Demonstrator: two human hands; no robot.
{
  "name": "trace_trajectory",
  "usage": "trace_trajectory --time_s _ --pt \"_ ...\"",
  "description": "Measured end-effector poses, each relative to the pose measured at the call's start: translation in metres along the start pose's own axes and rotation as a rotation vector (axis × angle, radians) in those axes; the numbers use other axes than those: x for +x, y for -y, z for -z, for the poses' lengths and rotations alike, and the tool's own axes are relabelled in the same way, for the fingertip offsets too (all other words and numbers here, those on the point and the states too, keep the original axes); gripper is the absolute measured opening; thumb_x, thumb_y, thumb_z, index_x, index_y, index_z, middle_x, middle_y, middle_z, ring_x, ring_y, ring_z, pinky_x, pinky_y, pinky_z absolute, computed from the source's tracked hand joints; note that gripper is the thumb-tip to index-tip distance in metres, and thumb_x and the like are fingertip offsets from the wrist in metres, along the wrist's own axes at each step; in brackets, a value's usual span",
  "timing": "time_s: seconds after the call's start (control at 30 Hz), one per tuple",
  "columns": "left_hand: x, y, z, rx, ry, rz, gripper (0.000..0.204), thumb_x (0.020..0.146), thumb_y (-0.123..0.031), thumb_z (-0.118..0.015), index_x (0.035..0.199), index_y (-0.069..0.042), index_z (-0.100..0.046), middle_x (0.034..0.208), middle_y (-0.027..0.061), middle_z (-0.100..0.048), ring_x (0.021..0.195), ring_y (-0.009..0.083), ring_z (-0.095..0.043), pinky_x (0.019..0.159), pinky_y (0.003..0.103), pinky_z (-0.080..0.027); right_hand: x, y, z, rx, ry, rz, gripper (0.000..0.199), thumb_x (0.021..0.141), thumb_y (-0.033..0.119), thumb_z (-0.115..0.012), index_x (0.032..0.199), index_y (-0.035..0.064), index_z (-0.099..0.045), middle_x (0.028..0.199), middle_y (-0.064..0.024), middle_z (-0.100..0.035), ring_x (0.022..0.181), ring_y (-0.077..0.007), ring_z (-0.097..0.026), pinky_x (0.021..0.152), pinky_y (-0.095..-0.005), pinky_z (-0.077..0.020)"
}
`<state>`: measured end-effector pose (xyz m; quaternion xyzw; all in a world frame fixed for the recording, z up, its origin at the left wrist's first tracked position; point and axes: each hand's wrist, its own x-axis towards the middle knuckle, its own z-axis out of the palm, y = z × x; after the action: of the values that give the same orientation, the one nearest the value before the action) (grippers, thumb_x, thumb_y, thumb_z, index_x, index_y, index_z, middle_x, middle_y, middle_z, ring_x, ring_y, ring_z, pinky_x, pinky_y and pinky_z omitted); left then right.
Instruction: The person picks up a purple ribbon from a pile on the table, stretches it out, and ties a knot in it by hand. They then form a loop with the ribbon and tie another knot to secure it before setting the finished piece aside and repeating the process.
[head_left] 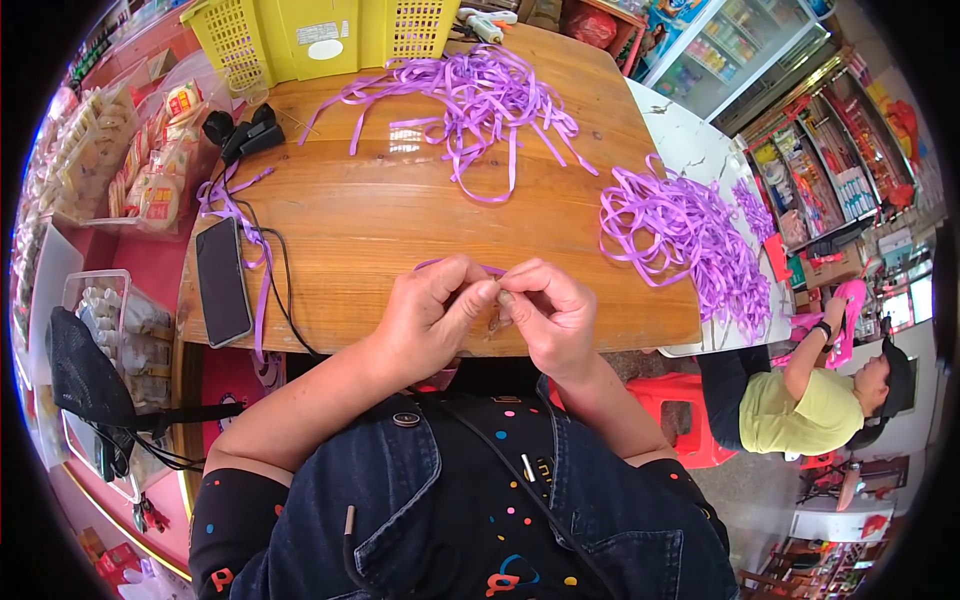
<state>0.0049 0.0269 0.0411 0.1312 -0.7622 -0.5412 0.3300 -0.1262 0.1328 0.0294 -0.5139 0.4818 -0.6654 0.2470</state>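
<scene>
Over the near edge of the wooden table, my left hand [437, 308] and my right hand [547, 312] meet, thumbs and fingertips pinched together. A short stretch of purple ribbon [493, 269] shows behind the fingers; the rest of it is hidden by my hands. Both hands are closed on this ribbon, though the exact spot between the fingertips is too small to make out. Farther back lies a loose tangle of purple ribbons [490, 95]. A second, denser heap of purple ribbons [690, 240] spreads over the table's right edge.
The wooden table [370, 210] bears a black phone [223, 282], a black cable [283, 265] and a yellow basket [325, 40]. A glue gun [487, 27] lies at the back. Bagged goods [155, 170] stand left. At right, a person in yellow [800, 405] sits near a red stool [685, 412].
</scene>
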Motion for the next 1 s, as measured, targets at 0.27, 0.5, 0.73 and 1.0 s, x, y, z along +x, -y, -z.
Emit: trace_trajectory --time_s 0.27,0.5,0.73,1.0 --pt "0.001 0.000 0.003 0.157 0.010 -0.259 0.007 0.079 -0.001 -0.062 0.085 0.000 -0.058 0.079 0.0128 -0.060 0.070 0.0296 -0.059 0.064 0.035 -0.046 0.000 0.006 0.002 0.007 -0.008 0.004 0.011 0.082 -0.010 -0.055 0.090 -0.0032 -0.058 0.088 -0.0112 -0.058 0.069 -0.0109 -0.055 0.060 -0.0220 -0.0459" --pt "0.001 0.001 0.001 0.149 -0.003 -0.296 0.007 0.080 0.000 -0.061 0.086 -0.001 -0.058 0.079 0.0123 -0.061 0.072 0.0294 -0.060 0.065 0.035 -0.047 -0.001 0.007 0.004 0.094 -0.026 -0.061 0.012 0.082 -0.009 -0.055 0.091 -0.0023 -0.058 0.087 -0.0115 -0.057 0.067 -0.0109 -0.054 0.059 -0.0225 -0.0452" --pt "-0.001 0.001 0.001 0.123 0.017 -0.257 0.007 0.081 0.000 -0.060 0.088 0.000 -0.058 0.076 0.0132 -0.061 0.069 0.0285 -0.061 0.063 0.034 -0.048 -0.001 0.006 0.002 0.086 -0.016 -0.037 0.012 0.082 -0.009 -0.055 0.092 -0.0024 -0.059 0.086 -0.0116 -0.057 0.067 -0.0113 -0.054 0.058 -0.0222 -0.0444" --pt "-0.001 0.003 0.002 0.145 0.006 -0.248 0.006 0.081 0.001 -0.060 0.087 0.000 -0.057 0.072 0.0134 -0.059 0.066 0.0281 -0.061 0.059 0.033 -0.048 -0.003 0.006 0.000 0.060 -0.008 -0.027 0.012 0.082 -0.009 -0.057 0.092 -0.0027 -0.059 0.086 -0.0114 -0.057 0.067 -0.0113 -0.053 0.058 -0.0220 -0.0443"
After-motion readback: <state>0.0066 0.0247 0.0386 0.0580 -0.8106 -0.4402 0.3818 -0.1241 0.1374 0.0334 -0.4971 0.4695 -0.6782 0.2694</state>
